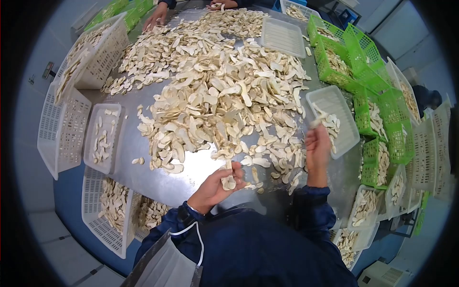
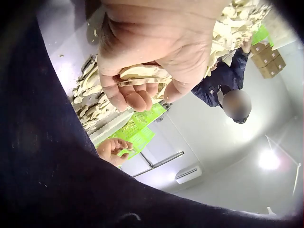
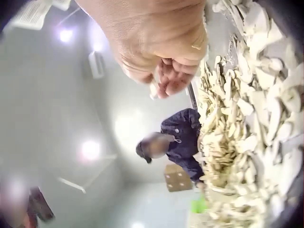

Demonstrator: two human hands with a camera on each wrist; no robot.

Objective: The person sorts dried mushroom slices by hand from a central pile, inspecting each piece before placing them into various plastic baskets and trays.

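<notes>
A wide heap of pale dried slices covers the metal table. My left hand, near the table's front edge, holds a few slices; in the left wrist view its fingers curl round slices. To the right, my right hand is beside the near-left edge of a white tray that bears some slices. A pale piece shows at its fingertips, slightly blurred. In the right wrist view the right hand pinches a small pale piece between thumb and fingers.
Another white tray with slices lies at the left, and a third at the far side. Green baskets line the right edge; white baskets stand at the left. Another person's hand reaches in at the far side.
</notes>
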